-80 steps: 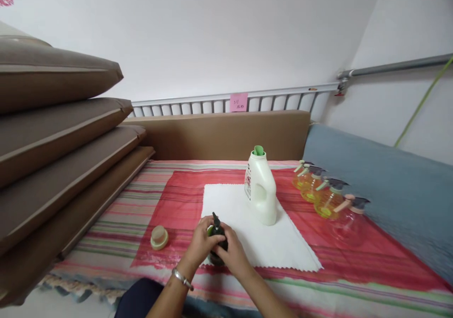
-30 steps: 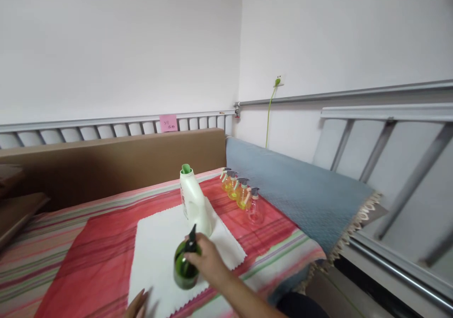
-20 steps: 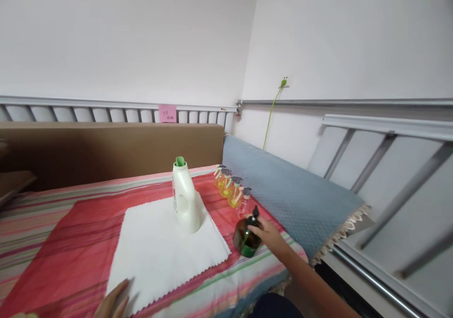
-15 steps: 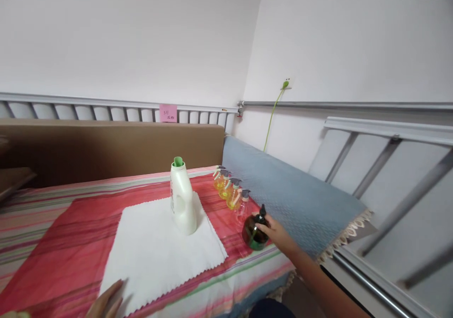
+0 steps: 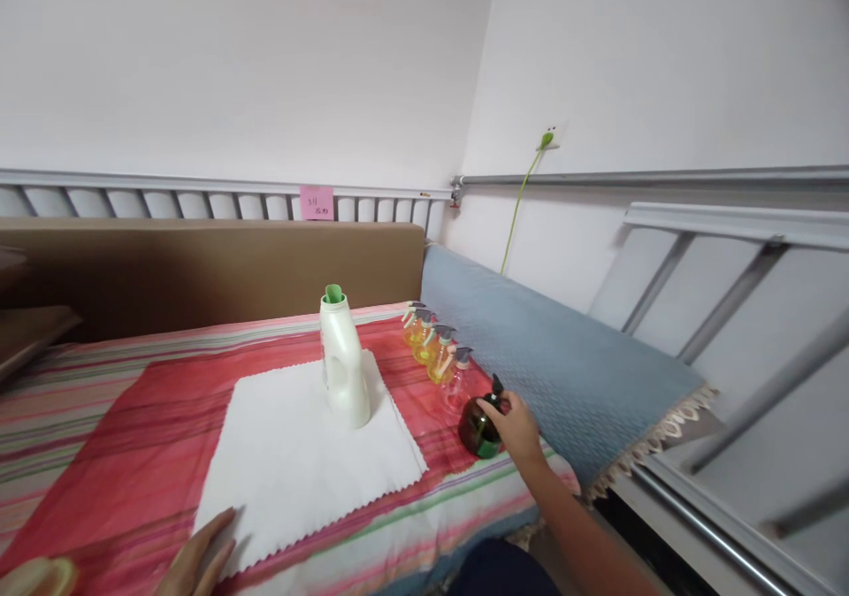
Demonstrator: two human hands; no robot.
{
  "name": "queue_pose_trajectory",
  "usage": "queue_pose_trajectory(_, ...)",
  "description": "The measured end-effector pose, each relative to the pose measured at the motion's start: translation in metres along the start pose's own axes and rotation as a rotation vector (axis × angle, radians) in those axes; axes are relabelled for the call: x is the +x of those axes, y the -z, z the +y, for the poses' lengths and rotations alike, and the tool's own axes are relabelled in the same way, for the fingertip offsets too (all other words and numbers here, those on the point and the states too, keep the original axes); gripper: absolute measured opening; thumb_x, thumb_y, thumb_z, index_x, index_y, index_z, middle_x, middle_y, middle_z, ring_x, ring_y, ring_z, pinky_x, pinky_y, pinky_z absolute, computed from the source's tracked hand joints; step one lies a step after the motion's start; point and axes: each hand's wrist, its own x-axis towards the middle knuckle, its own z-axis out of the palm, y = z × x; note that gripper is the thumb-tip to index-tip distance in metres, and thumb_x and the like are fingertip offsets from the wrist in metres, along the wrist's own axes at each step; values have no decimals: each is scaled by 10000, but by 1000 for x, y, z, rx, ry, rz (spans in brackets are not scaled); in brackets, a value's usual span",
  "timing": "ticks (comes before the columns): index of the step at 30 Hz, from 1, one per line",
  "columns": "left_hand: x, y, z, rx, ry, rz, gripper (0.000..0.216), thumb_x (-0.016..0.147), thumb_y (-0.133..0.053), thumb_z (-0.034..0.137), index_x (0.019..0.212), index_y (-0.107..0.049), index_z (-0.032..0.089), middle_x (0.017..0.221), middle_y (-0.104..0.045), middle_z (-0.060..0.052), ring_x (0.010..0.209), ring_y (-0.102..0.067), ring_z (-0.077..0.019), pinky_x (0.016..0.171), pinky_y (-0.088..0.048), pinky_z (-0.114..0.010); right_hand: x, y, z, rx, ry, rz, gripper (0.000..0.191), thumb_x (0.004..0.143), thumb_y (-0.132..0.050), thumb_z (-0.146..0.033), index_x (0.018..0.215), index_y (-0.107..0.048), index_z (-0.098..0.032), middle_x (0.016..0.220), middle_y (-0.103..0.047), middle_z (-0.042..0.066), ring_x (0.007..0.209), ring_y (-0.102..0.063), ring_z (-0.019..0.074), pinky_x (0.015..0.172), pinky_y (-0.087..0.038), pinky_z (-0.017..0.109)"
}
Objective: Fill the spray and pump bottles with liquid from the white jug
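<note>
My right hand [image 5: 519, 426] is wrapped round the upper part of a dark brown pump bottle [image 5: 478, 428] with green at its base. The bottle stands upright on the red striped cloth. Just behind it is a clear spray bottle [image 5: 456, 390] with a pink and grey trigger head. Several small spray bottles with yellow liquid [image 5: 439, 364] continue that row. My left hand [image 5: 199, 553], fingers stretched out, rests at the near left edge of a white cloth [image 5: 292, 454]. On that cloth stands a whitish detergent jug [image 5: 343, 370] with a green spout.
A brown padded board [image 5: 218, 269] closes off the back. To the right a blue quilted cover [image 5: 550, 348] slopes along the side. At the lower left corner lies a pale yellowish object [image 5: 40, 576], partly cut off. A pink note [image 5: 317, 202] hangs on the radiator behind.
The view has shifted slightly. My right hand stays on the brown pump bottle, its fingers now higher and closer round the neck. More of the pale object at lower left shows.
</note>
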Motion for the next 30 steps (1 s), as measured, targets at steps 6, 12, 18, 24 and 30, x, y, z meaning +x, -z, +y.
queue_pose_trajectory(6,-1,-3,8,72,0,28,541,684,-554,634,1051,-650,248,1154,-675,-46,1102,-602,-287,996,-436,-452,11,3,0,65,43,-130,239,760,-657,-379,832,-600,-158,864,-650,28,852,-610,196,846,-453,417)
queue_pose_trajectory(12,-2,-2,10,41,26,15,538,704,-541,628,1070,-642,248,1183,-659,-51,1129,-585,-280,1012,-417,-453,17,22,-1,233,81,-304,360,698,-643,-321,1027,-605,-178,992,-699,68,973,-635,226,879,-476,392)
queue_pose_trajectory(18,0,-3,4,-18,32,18,504,679,-555,647,999,-676,277,1152,-676,-30,1119,-589,-292,995,-441,-447,14,14,6,137,19,-210,349,673,-720,-290,979,-612,-160,993,-669,57,980,-604,238,930,-422,456)
queue_pose_trajectory(24,-1,-3,13,-50,81,-10,525,699,-545,614,1058,-649,246,1199,-649,-45,1171,-549,-286,1030,-404,-450,13,3,3,141,-16,-234,196,843,-621,-320,930,-613,-144,944,-656,32,889,-620,189,860,-471,422)
queue_pose_trajectory(30,-2,-4,9,2,43,25,519,691,-562,608,1062,-644,255,1177,-663,-39,1148,-568,-295,1014,-428,-456,11,10,-4,248,11,-340,219,854,-608,-339,941,-626,-139,943,-684,36,896,-644,188,860,-491,416)
